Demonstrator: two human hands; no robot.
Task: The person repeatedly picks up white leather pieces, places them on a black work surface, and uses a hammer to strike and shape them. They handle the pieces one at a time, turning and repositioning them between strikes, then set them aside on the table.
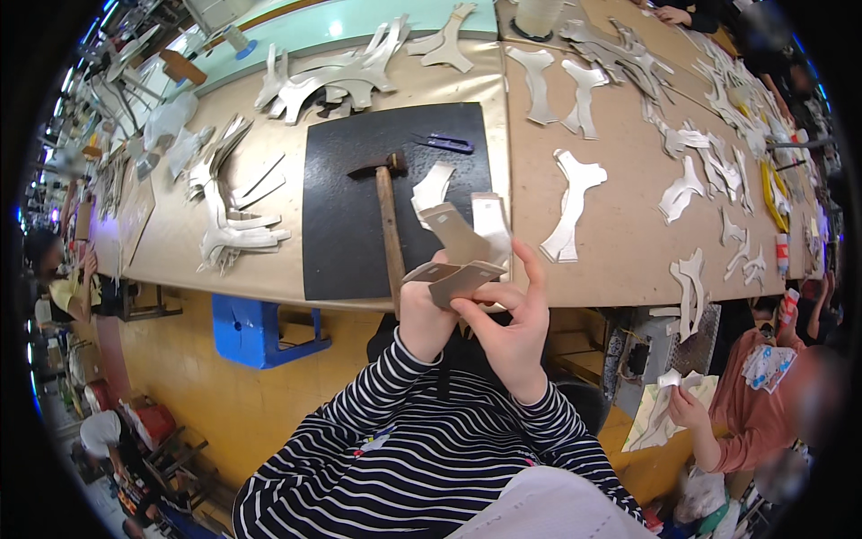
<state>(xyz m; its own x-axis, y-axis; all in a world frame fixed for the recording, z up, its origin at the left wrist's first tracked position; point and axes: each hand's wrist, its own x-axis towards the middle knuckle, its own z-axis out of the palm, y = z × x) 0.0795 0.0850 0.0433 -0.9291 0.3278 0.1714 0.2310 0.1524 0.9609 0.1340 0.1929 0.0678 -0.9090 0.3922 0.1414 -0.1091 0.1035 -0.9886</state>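
Over the table's front edge, my two hands hold a folded, branching cut piece of leather-like material [460, 235], brown on one face and pale on the other. My left hand [424, 323] is closed round its lower part, with the fingers partly hidden behind the flaps. The thumb and a finger of my right hand [514, 331] pinch a flap's end, while the index finger points up. Beyond them lies a black mat [346, 242]. A wooden-handled hammer [387, 211] and purple thread snips [446, 143] rest on it.
Stacks of pale cut pieces [215, 202] lie left, more [337, 85] at the back. Single pale pieces [571, 207] are spread on the right. A blue stool [247, 332] stands under the table's left. At right, another person's hand [690, 409] holds a pale piece.
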